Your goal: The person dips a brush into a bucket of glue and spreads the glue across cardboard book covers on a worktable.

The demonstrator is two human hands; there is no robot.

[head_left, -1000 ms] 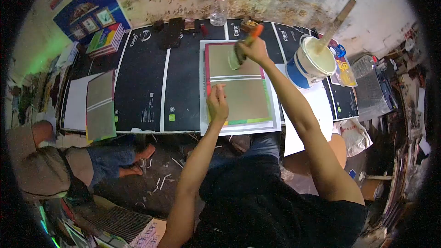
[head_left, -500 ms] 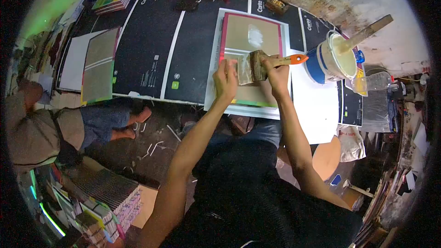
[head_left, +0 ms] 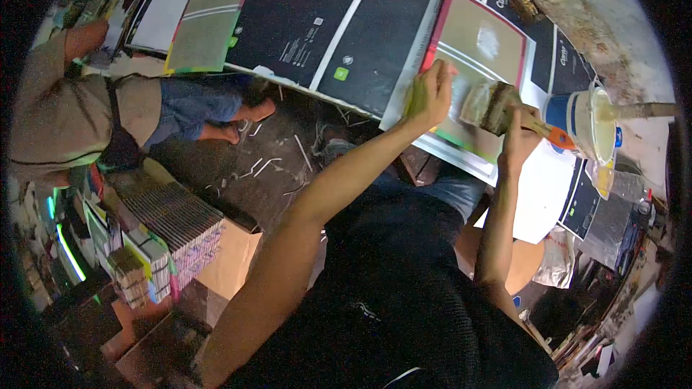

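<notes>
The wide brush (head_left: pixel 499 108), its bristles pale and its handle orange near the end, is over the near half of the gray-brown board (head_left: pixel 478 65), which has colored edges, two white stripes and a white smear on its far half, and lies on white paper (head_left: pixel 407 85) on the black-topped table (head_left: pixel 303 21). The right hand (head_left: pixel 520 137) grips the brush, while the left hand (head_left: pixel 435 94), fingers curled, is at the board's left edge, whether pinching anything I cannot tell; right of the board stands the bucket (head_left: pixel 582 124), a stick (head_left: pixel 641 111) in it.
</notes>
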